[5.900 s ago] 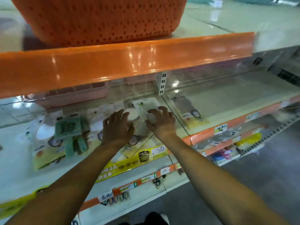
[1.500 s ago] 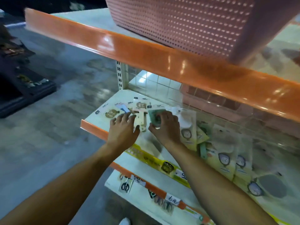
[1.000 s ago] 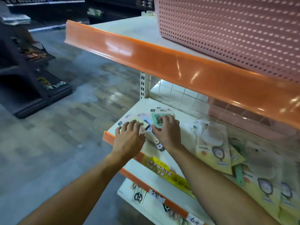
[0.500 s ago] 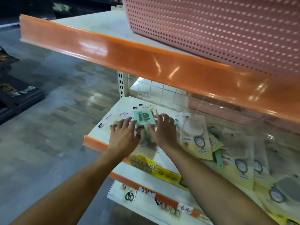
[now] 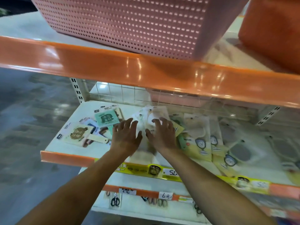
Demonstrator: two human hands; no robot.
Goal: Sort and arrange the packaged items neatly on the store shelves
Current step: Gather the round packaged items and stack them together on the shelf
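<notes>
Fingers (image 5: 129, 125) spread flat, gripping nothing; your hands hover over white packets (image 5: 146, 117) — careless sweep scatters teal card (image 5: 106, 119).

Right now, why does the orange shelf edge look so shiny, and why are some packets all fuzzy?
Head view: ceiling lights bounce off the glossy orange shelf edge as white glare streaks. Head view: the white packets under both hands are smeared by motion blur, and the yellow packets at right look hazy. Head view: the wide lens bends the shelf lines; the green packet stays fairly sharp.
</notes>
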